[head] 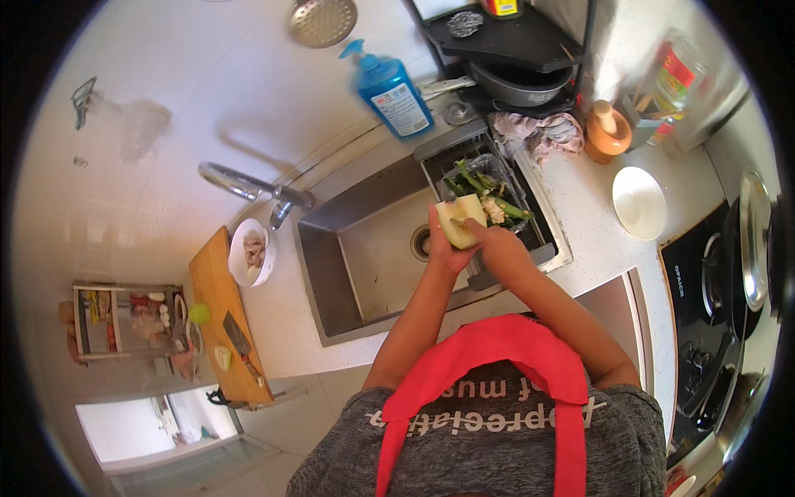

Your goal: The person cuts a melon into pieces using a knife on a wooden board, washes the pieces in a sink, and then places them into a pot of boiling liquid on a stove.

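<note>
My left hand (pixel 445 250) grips a pale green hollowed gourd piece (pixel 461 238) from its left side, above the right part of the sink (pixel 379 248). My right hand (pixel 504 250) reaches in from the right, its fingers at the hollow of the gourd. Whether those fingers hold a small tool is too small to tell. Just beyond both hands, green vegetable trimmings (pixel 475 180) and pale seedy pulp (pixel 495 211) lie in a clear plastic bag on the sink rack (pixel 428 149).
Left of the sink are a faucet (pixel 254 183), a white bowl of raw meat (pixel 239 248) and a cutting board (pixel 211 273) with a cleaver (pixel 236 334). A blue soap bottle (pixel 388 93) stands behind. To the right are a mortar (pixel 607 140), a white bowl (pixel 638 202) and a stove (pixel 689 323).
</note>
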Demonstrator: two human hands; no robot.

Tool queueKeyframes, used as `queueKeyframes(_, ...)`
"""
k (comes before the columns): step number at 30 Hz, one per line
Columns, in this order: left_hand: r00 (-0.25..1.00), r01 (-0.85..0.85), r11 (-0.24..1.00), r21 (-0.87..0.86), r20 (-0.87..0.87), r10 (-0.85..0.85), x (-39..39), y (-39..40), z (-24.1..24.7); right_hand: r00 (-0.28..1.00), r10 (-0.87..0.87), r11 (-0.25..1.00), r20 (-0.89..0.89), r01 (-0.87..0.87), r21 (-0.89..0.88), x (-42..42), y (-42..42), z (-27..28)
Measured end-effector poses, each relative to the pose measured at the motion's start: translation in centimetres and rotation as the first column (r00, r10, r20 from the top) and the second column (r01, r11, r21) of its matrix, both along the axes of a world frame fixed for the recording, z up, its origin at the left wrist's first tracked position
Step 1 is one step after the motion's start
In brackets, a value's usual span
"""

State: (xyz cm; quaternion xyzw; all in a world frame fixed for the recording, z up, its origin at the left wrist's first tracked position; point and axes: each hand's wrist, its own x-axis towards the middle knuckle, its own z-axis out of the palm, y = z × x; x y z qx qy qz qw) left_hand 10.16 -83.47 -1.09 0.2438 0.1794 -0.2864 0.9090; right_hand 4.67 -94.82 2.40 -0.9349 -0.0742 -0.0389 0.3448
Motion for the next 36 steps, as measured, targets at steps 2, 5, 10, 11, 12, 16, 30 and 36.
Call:
queueKeyframes(2, 0.998, 0.050, 0.996, 0.074, 0.025, -0.052, 0.2, 0.2, -0.4, 0.990, -0.053, 0.998, -0.131, 0.048, -0.045, 0.4, 0.5, 0.8)
queueKeyframes(5, 0.994, 0.107, 0.986, 0.127, 0.021, -0.111, 0.0, -0.6, 0.0, 0.981, -0.109, 0.994, -0.158, 0.110, -0.004, 1.6, 0.2, 0.4)
queueKeyframes(10, 0.994, 0.107, 0.993, 0.042, -0.038, -0.105, 0.3, 0.1, -0.9, 0.997, -0.070, 0.993, -0.034, 0.072, 0.092, 1.9, -0.5, 0.1)
queueKeyframes(11, 0.994, 0.106, 0.993, 0.058, -0.002, -0.106, 0.5, 0.3, -1.0, 0.998, -0.029, 0.999, -0.051, 0.030, 0.026, 1.6, -0.7, 0.3)
queueKeyframes(12, 0.994, 0.107, 0.992, 0.072, 0.029, -0.109, 0.6, 0.5, -1.0, 0.997, 0.008, 0.999, -0.075, -0.011, -0.040, 1.0, -1.0, 0.6)
queueKeyframes(16, 0.995, 0.075, 0.982, 0.174, 0.058, -0.086, 1.5, 1.2, -0.8, 0.981, 0.025, 0.965, -0.193, -0.073, -0.251, -0.3, -0.8, 3.3)
queueKeyframes(30, 0.990, 0.129, 0.956, 0.262, 0.021, -0.139, -0.4, -0.5, -2.7, 0.989, -0.076, 0.979, -0.125, 0.050, -0.199, 3.1, -1.7, 0.5)
queueKeyframes(36, 0.996, 0.086, 0.942, 0.325, 0.007, -0.094, 1.3, 1.8, -2.7, 0.976, 0.079, 0.959, -0.203, -0.130, -0.252, 0.2, -1.6, 0.3)
